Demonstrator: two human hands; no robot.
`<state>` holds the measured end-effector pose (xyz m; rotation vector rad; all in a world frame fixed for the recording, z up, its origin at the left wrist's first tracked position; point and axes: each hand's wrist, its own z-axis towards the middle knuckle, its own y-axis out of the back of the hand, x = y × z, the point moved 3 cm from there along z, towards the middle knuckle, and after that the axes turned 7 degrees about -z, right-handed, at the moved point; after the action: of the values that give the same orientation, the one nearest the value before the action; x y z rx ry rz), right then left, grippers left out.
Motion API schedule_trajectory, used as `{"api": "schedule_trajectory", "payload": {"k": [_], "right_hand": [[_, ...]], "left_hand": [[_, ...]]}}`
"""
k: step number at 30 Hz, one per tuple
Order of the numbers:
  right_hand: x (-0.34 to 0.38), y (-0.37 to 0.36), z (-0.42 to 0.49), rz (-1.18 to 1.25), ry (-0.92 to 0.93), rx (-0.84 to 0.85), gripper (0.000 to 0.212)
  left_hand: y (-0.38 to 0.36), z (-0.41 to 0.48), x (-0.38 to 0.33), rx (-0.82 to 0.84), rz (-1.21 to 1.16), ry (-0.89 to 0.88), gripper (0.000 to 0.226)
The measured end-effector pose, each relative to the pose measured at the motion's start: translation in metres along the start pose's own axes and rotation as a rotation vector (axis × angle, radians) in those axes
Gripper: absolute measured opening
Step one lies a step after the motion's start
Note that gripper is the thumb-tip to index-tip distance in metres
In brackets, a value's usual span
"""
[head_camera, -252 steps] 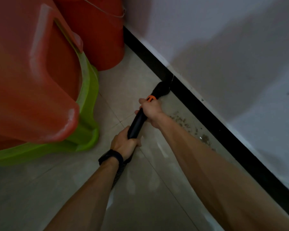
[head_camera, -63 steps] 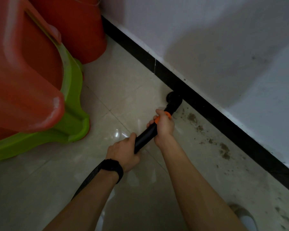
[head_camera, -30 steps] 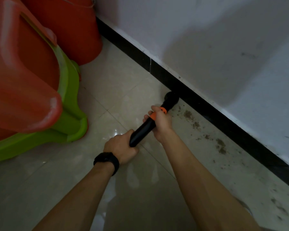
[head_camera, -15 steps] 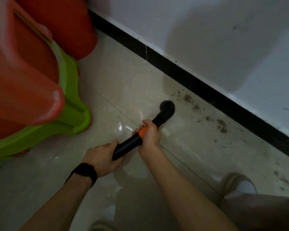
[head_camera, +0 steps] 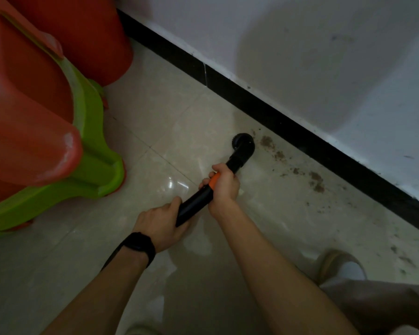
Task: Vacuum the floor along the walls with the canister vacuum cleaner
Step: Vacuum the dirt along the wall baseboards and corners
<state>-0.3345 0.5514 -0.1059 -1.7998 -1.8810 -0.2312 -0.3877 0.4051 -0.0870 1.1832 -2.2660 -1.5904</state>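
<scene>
A black vacuum wand point(head_camera: 196, 204) with an orange collar point(head_camera: 214, 181) slants across the beige tiled floor. Its bent black nozzle point(head_camera: 243, 146) touches the floor a short way off the black skirting point(head_camera: 288, 122). My right hand point(head_camera: 224, 186) grips the wand at the orange collar. My left hand point(head_camera: 161, 223), with a black wristband, grips the wand's lower end. Brown dirt point(head_camera: 298, 165) is strewn along the skirting just right of the nozzle. The hose and canister are hidden.
A red bucket point(head_camera: 92, 32) stands in the corner at top left. A red plastic stool stacked on a green one point(head_camera: 87, 146) fills the left side. My foot in a beige slipper point(head_camera: 339, 264) stands at lower right. The white wall point(head_camera: 324, 56) runs diagonally.
The nozzle has drawn back from the skirting onto open floor and now sits left of the dirt patches. The view has shifted, and my slippered foot has come into sight.
</scene>
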Motion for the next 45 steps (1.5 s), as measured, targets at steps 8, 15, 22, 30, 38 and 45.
{"api": "schedule_trajectory", "payload": {"k": [8, 15, 22, 30, 38, 45], "right_hand": [[0.025, 0.002, 0.015, 0.01, 0.037, -0.022, 0.01], [0.041, 0.007, 0.027, 0.031, 0.051, -0.022, 0.011], [0.049, 0.003, 0.039, 0.031, 0.065, -0.027, 0.011], [0.051, -0.037, 0.052, -0.096, 0.094, 0.032, 0.016], [0.055, -0.083, 0.064, -0.267, 0.085, 0.174, 0.017], [0.042, -0.062, 0.047, -0.194, 0.077, 0.133, 0.011]], "left_hand": [[0.006, 0.025, -0.022, 0.001, 0.009, -0.002, 0.033], [0.007, 0.04, -0.037, 0.002, 0.013, -0.016, 0.033], [0.005, 0.054, -0.038, -0.018, -0.011, 0.002, 0.035], [0.014, 0.064, -0.019, -0.079, -0.182, 0.132, 0.023], [0.021, 0.078, 0.003, -0.15, -0.373, 0.252, 0.02], [0.023, 0.062, 0.003, -0.104, -0.281, 0.175, 0.021]]}}
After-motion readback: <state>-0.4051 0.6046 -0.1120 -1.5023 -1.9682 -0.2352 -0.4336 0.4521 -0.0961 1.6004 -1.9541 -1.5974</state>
